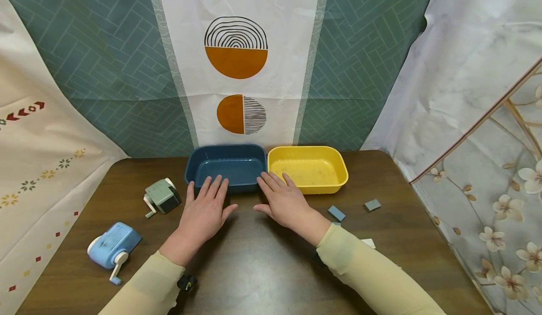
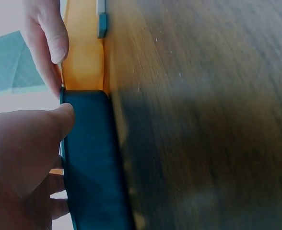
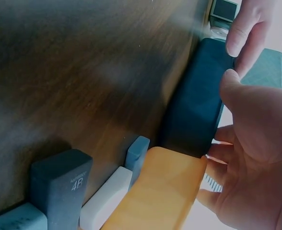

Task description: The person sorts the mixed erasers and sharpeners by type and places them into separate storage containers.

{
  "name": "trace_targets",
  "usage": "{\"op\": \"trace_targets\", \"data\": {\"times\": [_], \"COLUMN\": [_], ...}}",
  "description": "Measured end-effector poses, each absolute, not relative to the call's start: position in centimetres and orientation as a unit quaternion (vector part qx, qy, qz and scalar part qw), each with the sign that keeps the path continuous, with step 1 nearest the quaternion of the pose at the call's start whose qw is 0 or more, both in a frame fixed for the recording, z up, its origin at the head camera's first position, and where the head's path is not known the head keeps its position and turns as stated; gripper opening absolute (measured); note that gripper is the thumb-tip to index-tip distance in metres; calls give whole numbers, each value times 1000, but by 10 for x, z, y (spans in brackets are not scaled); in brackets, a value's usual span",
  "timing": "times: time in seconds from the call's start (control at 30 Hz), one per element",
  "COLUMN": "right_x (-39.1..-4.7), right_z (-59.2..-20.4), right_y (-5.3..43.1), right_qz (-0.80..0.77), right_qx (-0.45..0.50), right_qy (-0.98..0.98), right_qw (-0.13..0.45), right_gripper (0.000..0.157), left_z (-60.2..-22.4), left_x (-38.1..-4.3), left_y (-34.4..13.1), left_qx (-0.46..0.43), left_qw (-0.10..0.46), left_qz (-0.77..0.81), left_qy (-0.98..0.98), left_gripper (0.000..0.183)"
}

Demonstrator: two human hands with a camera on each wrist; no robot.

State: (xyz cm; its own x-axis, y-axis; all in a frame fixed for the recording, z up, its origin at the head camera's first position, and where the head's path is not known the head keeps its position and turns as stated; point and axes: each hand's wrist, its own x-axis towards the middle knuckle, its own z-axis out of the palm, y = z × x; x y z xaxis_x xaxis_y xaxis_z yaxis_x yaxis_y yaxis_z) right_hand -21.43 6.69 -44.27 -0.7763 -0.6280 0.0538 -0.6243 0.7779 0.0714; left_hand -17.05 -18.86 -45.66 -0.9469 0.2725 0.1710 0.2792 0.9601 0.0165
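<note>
A dark blue plastic tub [image 1: 233,169] stands beside a yellow tub [image 1: 313,168] at the back of the table. My left hand [image 1: 205,214] reaches to the blue tub's front rim, fingers spread and fairly straight. Fingertips of my right hand [image 1: 285,202] lie over the place where the tubs meet, its thumb pointing left. Both hands are palm down and neither grips anything. In the left wrist view, the left thumb [image 2: 64,117] overlaps the blue tub's edge. The right wrist view shows the right fingers [image 3: 217,153] along the rims of both tubs.
Two crank pencil sharpeners, a green one [image 1: 162,195] and a blue one [image 1: 114,244], stand at the left. Small erasers lie at the right: a blue one [image 1: 337,213], a grey one [image 1: 372,205] and a white one [image 1: 369,243]. Patterned cloth [image 1: 127,70] hangs behind the table.
</note>
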Motion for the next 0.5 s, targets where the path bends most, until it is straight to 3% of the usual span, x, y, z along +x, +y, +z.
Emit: {"op": "trace_targets", "data": {"times": [0.5], "right_x": [-212], "right_z": [-442], "right_y": [77], "right_qz": [17], "right_qx": [345], "right_qy": [-937], "right_qw": [44], "right_gripper": [77], "left_z": [-459], "left_x": [-163], "left_y": [-181], "left_qx": [-145], "left_qw": [79], "left_qz": [-13], "left_qy": [-986], "left_gripper": [81]}}
